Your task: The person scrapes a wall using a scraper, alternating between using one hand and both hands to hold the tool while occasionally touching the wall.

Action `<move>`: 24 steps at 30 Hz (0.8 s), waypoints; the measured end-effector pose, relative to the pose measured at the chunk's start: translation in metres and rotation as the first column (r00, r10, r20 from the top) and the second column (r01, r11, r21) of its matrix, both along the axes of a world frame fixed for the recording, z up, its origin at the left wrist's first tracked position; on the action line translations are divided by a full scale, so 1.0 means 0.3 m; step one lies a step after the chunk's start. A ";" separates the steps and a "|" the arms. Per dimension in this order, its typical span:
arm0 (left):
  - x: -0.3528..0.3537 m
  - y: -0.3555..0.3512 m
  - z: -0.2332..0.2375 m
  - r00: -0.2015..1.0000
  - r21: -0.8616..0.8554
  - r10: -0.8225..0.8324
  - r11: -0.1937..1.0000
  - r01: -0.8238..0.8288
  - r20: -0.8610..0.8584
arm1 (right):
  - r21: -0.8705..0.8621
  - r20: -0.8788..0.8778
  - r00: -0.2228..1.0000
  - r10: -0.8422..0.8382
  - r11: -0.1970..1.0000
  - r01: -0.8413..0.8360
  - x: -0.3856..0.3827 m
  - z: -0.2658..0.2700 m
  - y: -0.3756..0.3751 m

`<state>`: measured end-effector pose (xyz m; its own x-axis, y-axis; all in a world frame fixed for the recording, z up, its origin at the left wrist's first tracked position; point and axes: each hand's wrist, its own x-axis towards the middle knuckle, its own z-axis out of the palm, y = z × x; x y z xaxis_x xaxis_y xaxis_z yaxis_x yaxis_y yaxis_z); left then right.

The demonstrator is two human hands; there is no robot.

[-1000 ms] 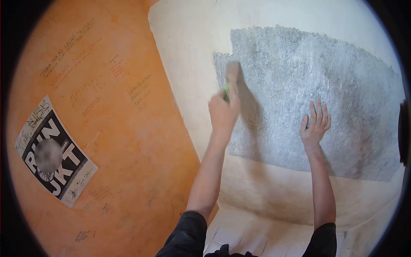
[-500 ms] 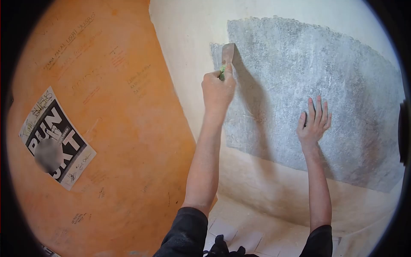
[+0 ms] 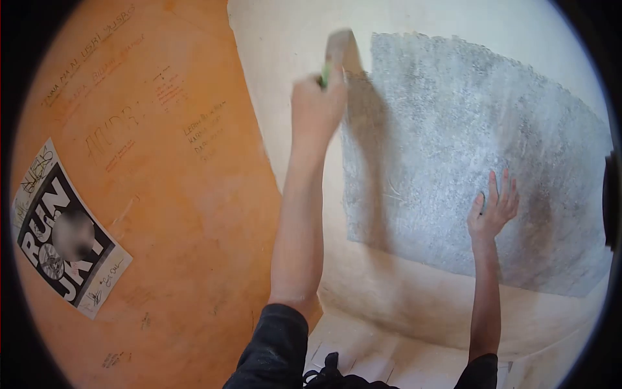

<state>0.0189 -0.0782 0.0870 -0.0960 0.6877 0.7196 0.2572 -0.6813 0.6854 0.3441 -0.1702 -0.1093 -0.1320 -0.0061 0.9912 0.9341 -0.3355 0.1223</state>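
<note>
My left hand is closed around the green handle of a putty knife, blurred by motion. The blade points upward over the cream paint, just left of the top corner of a rough grey bare patch on the wall. A shadow falls to the right of the blade and down across the patch. Lower on the same patch, my right hand lies with fingers spread and nothing in it.
An orange wall with handwriting meets the cream wall at a corner on the left. On it hangs a black-and-white poster with scribbles. Below the cream wall, a strip of pale tiled floor shows.
The putty knife in my left hand has moved up the wall, from beside the grey patch's left edge to above its lower step. The view has shifted slightly; my right hand remains spread.
</note>
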 end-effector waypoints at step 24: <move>0.072 0.034 -0.452 -0.684 0.527 -0.120 -0.547 0.651 0.720 | -0.045 -0.062 0.998 -0.032 0.999 0.030 0.018 -0.050 -0.019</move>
<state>0.0405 -0.0678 -0.0486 0.7508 0.2319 0.6185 -0.3929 0.9095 0.1360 0.3496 -0.1760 -0.1244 -0.0686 0.0406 0.9968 0.9296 -0.3601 0.0787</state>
